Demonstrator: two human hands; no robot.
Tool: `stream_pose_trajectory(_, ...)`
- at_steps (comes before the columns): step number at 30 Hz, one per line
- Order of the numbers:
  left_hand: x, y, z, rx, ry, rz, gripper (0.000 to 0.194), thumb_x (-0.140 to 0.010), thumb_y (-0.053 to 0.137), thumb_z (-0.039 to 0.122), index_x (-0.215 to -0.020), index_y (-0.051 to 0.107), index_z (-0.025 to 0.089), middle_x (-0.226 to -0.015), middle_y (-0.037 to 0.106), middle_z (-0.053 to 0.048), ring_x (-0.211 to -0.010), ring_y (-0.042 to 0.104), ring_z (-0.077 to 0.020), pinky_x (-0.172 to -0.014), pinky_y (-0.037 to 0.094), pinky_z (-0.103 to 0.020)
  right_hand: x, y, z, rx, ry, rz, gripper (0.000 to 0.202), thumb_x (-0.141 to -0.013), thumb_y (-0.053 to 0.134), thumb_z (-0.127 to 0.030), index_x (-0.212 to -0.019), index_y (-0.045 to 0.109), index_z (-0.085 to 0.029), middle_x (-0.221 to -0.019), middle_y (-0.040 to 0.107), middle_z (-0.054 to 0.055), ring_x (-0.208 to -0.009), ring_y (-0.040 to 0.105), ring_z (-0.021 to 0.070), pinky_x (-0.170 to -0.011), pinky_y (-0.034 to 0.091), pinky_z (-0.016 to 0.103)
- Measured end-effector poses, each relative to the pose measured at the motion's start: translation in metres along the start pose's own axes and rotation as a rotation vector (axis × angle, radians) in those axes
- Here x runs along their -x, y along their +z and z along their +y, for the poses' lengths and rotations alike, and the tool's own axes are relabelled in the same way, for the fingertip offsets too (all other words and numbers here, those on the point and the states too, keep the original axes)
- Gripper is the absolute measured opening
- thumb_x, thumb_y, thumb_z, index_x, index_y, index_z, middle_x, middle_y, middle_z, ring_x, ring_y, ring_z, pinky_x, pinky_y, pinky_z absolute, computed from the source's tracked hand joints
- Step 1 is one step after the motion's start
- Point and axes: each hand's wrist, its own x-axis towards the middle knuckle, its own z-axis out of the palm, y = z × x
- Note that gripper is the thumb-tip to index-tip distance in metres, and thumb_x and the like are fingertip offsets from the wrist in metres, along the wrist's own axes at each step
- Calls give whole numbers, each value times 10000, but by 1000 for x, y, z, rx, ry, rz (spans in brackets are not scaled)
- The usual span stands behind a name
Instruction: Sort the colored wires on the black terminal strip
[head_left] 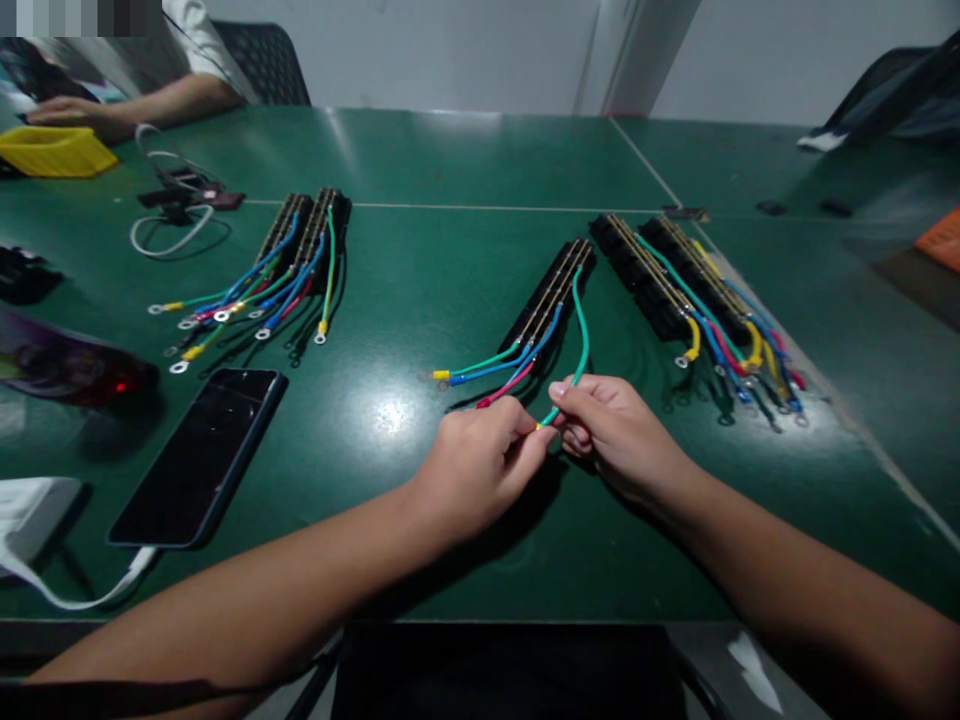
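Note:
A black terminal strip [546, 300] with brass-coloured rows lies on the green table [375, 440], with green, blue and red wires coming off it. One green wire [583, 335] bends from its top end down to both hands. My left hand [487, 455] pinches that wire near its yellow-sleeved end, and the end itself is hidden by the fingers. Just to the right, my right hand [611, 420] grips the same wire between thumb and fingers. The strip's other wires, a green one [480, 362] among them, spread out to the left above my left hand.
Two wired strips [322, 240] lie at the left and two more [645, 270] at the right. A phone [199, 460] on a white cable, a bottle [67, 365] and a yellow bin [56, 150] are on the left. A person's arm [172, 100] rests at the far left.

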Motion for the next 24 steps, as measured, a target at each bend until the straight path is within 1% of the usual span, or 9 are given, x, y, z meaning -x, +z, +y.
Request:
stream_pose_trajectory(4, -2, -2, 1, -24, -7, -82, 203, -932, 530, 251, -756, 565, 154, -561, 593, 27, -445, 472, -79, -475, 294, -209, 0, 1, -1, 6, 3, 2, 340, -824, 670, -411, -631, 542, -163, -402, 419, -70, -346, 334, 49, -381, 222, 197)
stream_pose_trajectory(8, -3, -3, 1, -8, -58, -179, 240, -959, 464, 259, -760, 551, 156, -570, 599, 13, -455, 506, -94, -472, 303, -214, 0, 1, -2, 12, 22, -6, 354, -820, 672, -430, -627, 548, -160, -408, 424, -67, -349, 331, 47, -380, 218, 197)
stream_pose_trajectory(10, -3, -3, 1, 6, -64, -181, 220, -950, 486, 264, -771, 557, 158, -569, 599, 19, -455, 509, -93, -472, 307, -211, 0, 1, -2, 4, 23, -7, 361, -810, 682, -434, -622, 538, -162, -413, 428, -66, -350, 327, 45, -382, 219, 197)
stream_pose_trajectory(14, -3, -2, -1, 9, -38, -141, 186, -915, 562, 277, -768, 570, 164, -538, 569, 43, -441, 471, -81, -469, 289, -208, 1, 1, -2, -17, 35, -12, 358, -801, 691, -435, -633, 524, -166, -422, 429, -68, -353, 321, 43, -383, 209, 197)
stream_pose_trajectory(17, -3, -1, -2, 15, -34, -141, 189, -912, 565, 276, -761, 564, 164, -527, 553, 48, -430, 452, -79, -459, 274, -207, 1, 0, -2, -24, 40, -18, 354, -801, 690, -436, -644, 521, -168, -429, 432, -69, -355, 321, 44, -383, 204, 199)
stream_pose_trajectory(22, -4, -2, 0, 54, -83, -231, 215, -955, 467, 253, -773, 537, 161, -575, 596, 14, -465, 532, -101, -465, 313, -205, 1, 0, -2, 3, 27, -19, 357, -798, 693, -442, -643, 525, -167, -429, 426, -71, -360, 323, 46, -387, 215, 204)
stream_pose_trajectory(24, -4, -2, 1, 56, -86, -248, 218, -959, 446, 248, -777, 532, 163, -586, 603, 5, -477, 550, -110, -470, 325, -207, 1, 0, -2, 13, 29, -21, 365, -798, 693, -448, -638, 520, -169, -430, 425, -70, -364, 325, 48, -390, 214, 207)
